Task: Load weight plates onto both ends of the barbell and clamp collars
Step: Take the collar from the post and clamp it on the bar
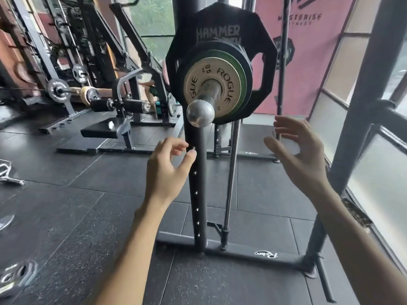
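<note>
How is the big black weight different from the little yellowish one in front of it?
The black weight is much wider than the pale weight. The black weight has flat sides and hand holes; the pale weight is a plain circle. The black weight says HAMMER; the pale weight says ROGUE. The pale weight sits nearer the end of the bar, with the black weight behind it. Both hang on that same bar.

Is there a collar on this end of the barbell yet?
Off: the sleeve is bare steel from the white plate out to its end; no collar in view.
</note>
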